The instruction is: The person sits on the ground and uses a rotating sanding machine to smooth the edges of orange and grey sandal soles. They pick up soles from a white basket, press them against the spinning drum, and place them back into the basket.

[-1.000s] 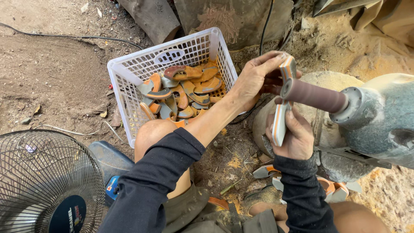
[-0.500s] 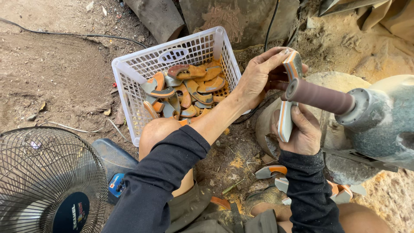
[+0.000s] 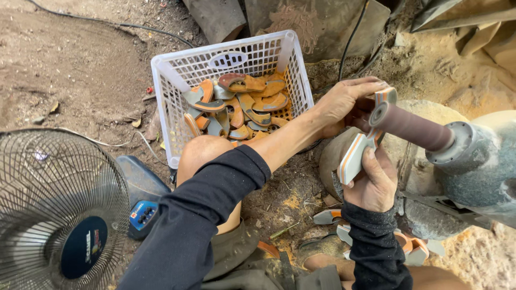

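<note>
the left hand (image 3: 344,104) was curled around the upper end of a curved, layered piece with white, orange and grey stripes (image 3: 356,153), fingers lying over its top beside the tip of a brown cylindrical sanding drum (image 3: 409,127). the right hand (image 3: 373,185) gripped the lower end of the same striped piece from below, thumb pressed against its white face. the piece sat against the near end of the sanding drum, which stuck out from a dusty grey motor housing (image 3: 475,164) at the right. both arms wore black sleeves, and a bare knee (image 3: 201,153) rose between them and a white plastic lattice basket (image 3: 180,72). that basket stood on the dirt floor just beyond the knee and held a heap of similar orange and grey curved pieces (image 3: 242,107). more such pieces (image 3: 328,216) lay on the ground under the right wrist. a black wire-guarded fan (image 3: 59,209) stood at the lower left, well apart from the hands.
</note>
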